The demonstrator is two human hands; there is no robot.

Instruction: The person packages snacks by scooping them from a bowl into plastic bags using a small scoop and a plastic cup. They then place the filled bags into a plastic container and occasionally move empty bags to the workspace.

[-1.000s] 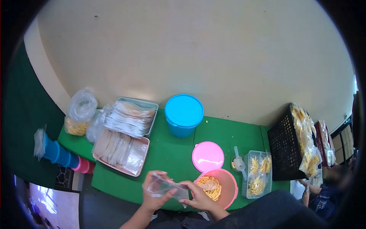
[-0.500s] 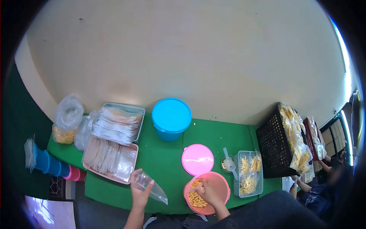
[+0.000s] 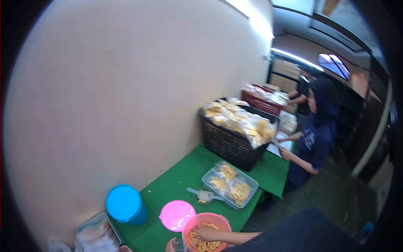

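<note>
My right hand [image 3: 205,232] lies inside the pink bowl [image 3: 219,219], fingers curled over the yellow snack sticks [image 3: 208,245]; blur hides whether it grips any. At the bottom edge, just left of the bowl, my left hand [image 3: 170,245] is mostly cut off and holds a clear plastic bag [image 3: 179,246] upright. The bowl's pink lid [image 3: 176,214] lies flat beside it on the green table cloth [image 3: 180,178].
A blue lidded tub [image 3: 124,204] stands by the wall. A small scoop [image 3: 204,195] and a clear tray of filled bags [image 3: 230,185] lie beyond the bowl. A black crate [image 3: 231,145] heaped with packed snacks and a red crate [image 3: 262,103] follow. A co-worker [image 3: 315,138] stands at the table's far end.
My view has swung up and to the right, along the table to the co-worker. My right hand stays in the pink bowl, and my left hand with the bag has slipped to the bottom edge.
</note>
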